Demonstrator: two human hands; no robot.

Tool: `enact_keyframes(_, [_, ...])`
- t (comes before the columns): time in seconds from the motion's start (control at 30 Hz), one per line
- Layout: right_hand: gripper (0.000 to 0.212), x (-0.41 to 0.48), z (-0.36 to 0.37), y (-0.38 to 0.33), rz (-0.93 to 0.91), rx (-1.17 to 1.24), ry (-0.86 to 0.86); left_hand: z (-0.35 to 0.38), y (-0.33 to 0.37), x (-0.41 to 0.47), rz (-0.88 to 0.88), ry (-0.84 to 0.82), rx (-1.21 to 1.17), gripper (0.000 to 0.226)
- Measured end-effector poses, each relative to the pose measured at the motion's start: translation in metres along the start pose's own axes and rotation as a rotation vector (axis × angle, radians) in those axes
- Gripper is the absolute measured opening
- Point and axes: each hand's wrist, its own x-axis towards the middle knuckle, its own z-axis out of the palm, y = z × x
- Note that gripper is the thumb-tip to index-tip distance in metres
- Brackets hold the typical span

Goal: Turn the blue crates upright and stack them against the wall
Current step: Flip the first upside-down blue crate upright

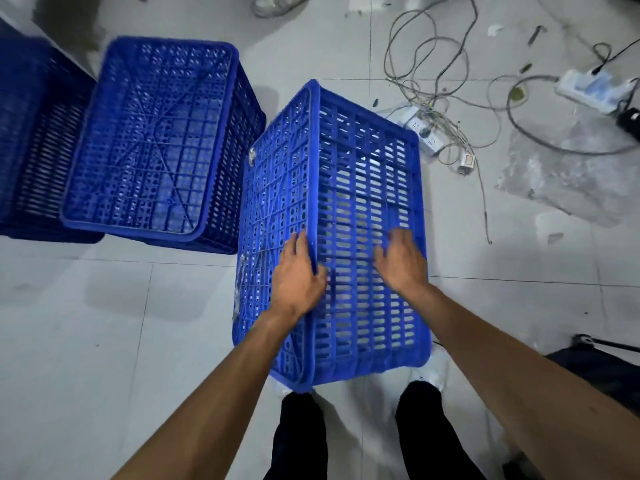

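Both hands (349, 268) grip a tipped blue crate (363, 188) beside upturned crates (152, 140).

Three blue slatted crates on a tiled floor

The nearest crate (360, 216) stands on its side at the centre, base facing nine o'clock. At ten o'clock a second crate (156, 133) sits upside down, ribbed base up. A third, darker crate (31, 143) lies just beside it at nine o'clock.
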Motion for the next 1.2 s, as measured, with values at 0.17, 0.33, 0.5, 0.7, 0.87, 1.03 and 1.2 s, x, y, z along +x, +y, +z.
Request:
enact_keyframes(0.17, [0.067, 0.024, 0.013, 0.067, 0.424, 0.071, -0.086, -0.006, -0.008, 0.004, 0.016, 0.018, 0.02, 0.058])
enact_keyframes(0.33, [0.061, 0.039, 0.032, 0.087, 0.546, 0.257, -0.183, -0.006, -0.007, 0.01, 0.069, 0.043, 0.012, 0.064])
enact_keyframes(0.5, [0.039, 0.039, 0.021, 0.103, 0.555, 0.225, -0.193, -0.014, -0.001, 0.024, 0.03, 0.064, 0.008, 0.063])
enact_keyframes(0.7, [0.035, 0.027, 0.007, 0.129, 0.496, 0.285, -0.102, -0.005, 0.014, 0.041, -0.046, 0.096, -0.018, 0.05])
enact_keyframes(0.87, [0.039, 0.017, -0.011, 0.136, 0.468, 0.362, -0.04, 0.002, 0.022, 0.047, -0.106, 0.076, -0.06, 0.037])
enact_keyframes(1.03, [0.04, 0.021, -0.023, 0.144, 0.422, 0.348, -0.004, 0.018, 0.024, 0.05, -0.161, 0.006, -0.147, 0.037])
enact_keyframes(1.2, [0.042, 0.028, -0.026, 0.139, 0.378, 0.311, -0.022, 0.027, 0.007, 0.052, -0.251, -0.052, -0.17, 0.036])
